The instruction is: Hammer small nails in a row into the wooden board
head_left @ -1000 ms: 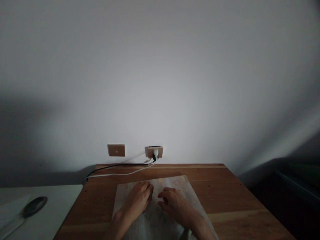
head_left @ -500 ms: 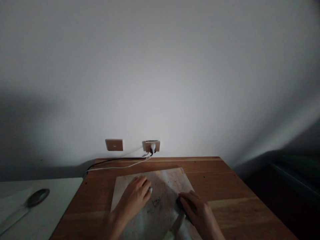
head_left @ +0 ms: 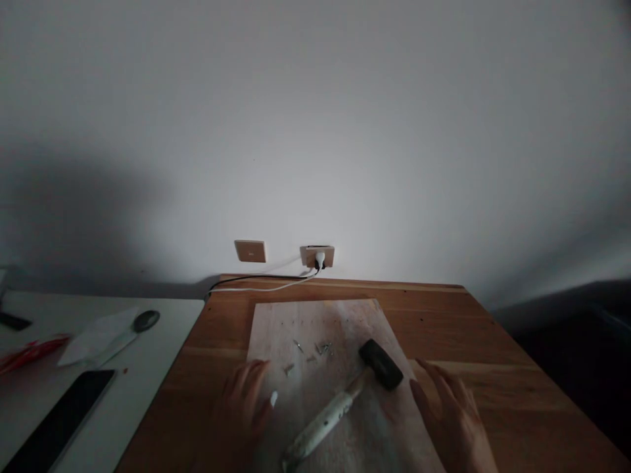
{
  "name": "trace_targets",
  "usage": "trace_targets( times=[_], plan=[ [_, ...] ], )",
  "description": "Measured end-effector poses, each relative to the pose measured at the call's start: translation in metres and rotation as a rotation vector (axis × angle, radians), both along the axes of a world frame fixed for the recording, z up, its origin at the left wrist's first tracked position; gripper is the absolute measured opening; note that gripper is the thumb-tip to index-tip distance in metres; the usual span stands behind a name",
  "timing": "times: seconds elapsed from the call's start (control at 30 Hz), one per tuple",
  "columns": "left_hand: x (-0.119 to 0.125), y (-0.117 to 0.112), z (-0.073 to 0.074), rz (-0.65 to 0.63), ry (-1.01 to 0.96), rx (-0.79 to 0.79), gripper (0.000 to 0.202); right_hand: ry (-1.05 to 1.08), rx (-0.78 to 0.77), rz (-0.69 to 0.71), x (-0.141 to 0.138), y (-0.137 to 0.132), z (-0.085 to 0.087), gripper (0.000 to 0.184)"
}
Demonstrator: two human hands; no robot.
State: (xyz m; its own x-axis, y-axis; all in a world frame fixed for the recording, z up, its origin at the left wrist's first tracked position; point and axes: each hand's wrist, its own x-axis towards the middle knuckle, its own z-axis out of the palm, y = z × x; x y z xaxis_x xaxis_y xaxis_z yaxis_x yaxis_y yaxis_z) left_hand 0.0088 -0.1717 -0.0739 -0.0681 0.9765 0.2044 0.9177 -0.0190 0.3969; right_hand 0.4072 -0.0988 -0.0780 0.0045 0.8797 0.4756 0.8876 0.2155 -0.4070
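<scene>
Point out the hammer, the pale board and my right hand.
Hammer (head_left: pixel 328 418): head camera view, on its handle.
Pale board (head_left: pixel 315 385): head camera view, bare surface.
Right hand (head_left: pixel 451 407): head camera view, back of the hand.

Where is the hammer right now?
In the head view, the hammer lies diagonally on the board, its dark head between the small metal fasteners and the right hand.

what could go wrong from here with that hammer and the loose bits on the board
If the board gets tilted or bumped, the loose metal bits scattered on it could roll off. The hammer lies unheld across the same board, so it might slide too. The right hand is close to the hammer's head, so it might get knocked if the hammer shifts.
</scene>
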Motion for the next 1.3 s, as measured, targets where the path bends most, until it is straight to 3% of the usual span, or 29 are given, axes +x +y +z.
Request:
trace_targets(
  times=[0.03,0.1,0.2,0.27,0.4,0.5,0.6,0.8,0.97,1.3],
  plan=[
    [-0.006,-0.011,-0.009,0.094,0.001,0.005,0.045,-0.055,0.006,-0.019,0.011,-0.003,-0.01,0.048],
    [-0.013,-0.03,-0.022,0.201,-0.057,0.012,0.046,-0.131,-0.022,0.094,0.029,-0.009,-0.031,0.043],
    [-0.01,-0.047,-0.025,0.261,-0.229,-0.015,0.047,-0.142,-0.047,0.193,0.038,-0.016,-0.048,0.039],
    [-0.005,-0.049,-0.017,0.328,-0.359,-0.044,0.049,-0.122,-0.065,0.182,0.032,-0.019,-0.043,0.038],
    [-0.009,-0.041,0.009,0.489,-0.544,-0.093,0.056,-0.017,-0.15,0.151,0.003,-0.025,-0.016,0.045],
    [-0.031,-0.039,0.026,0.558,-0.535,-0.095,0.055,0.101,-0.245,0.161,-0.028,-0.034,-0.004,0.044],
    [-0.061,-0.043,0.038,0.629,-0.472,-0.109,0.046,0.161,-0.288,0.187,-0.064,-0.047,-0.005,0.044],
    [-0.116,-0.049,0.048,0.771,-0.358,-0.094,0.039,0.342,-0.347,0.302,-0.12,-0.063,-0.006,0.044],
    [-0.13,-0.046,0.05,0.74,-0.405,-0.147,0.039,0.429,-0.506,0.224,-0.124,-0.066,0.004,0.046],
    [-0.128,-0.055,0.052,0.76,-0.433,-0.128,0.038,0.422,-0.395,0.213,-0.128,-0.073,0.004,0.044]
  ],
)
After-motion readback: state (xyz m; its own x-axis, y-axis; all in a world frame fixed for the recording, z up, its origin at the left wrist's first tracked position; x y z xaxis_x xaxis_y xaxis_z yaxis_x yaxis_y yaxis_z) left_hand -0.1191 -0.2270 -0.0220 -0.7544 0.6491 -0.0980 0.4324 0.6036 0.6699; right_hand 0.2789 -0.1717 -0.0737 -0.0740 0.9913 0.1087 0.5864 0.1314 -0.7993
